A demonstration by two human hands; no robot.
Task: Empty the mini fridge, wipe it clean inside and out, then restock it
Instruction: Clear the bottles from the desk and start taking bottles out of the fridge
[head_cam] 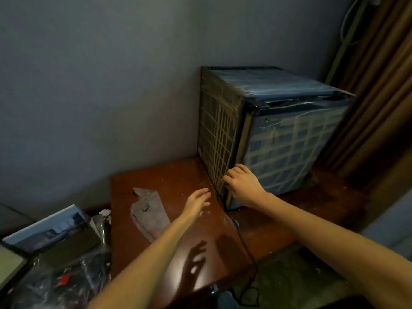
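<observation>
Cloth (148,210) sits at nine o'clock of the left hand (197,200), open and flat; right hand (243,186) curls round the mini fridge (289,148) corner.

The mini fridge (278,134) stands at the back right of the surface (178,241), against the wall (111,85), with a curtain (379,97) to its right. My right hand (242,186) grips its near corner. My left hand (197,201) hovers just left of that, between the mini fridge and the cloth (148,210) lying on the surface. A cable (240,237) runs from that corner over the surface's front edge. A box (51,230) sits left of the surface, lower down.
</observation>
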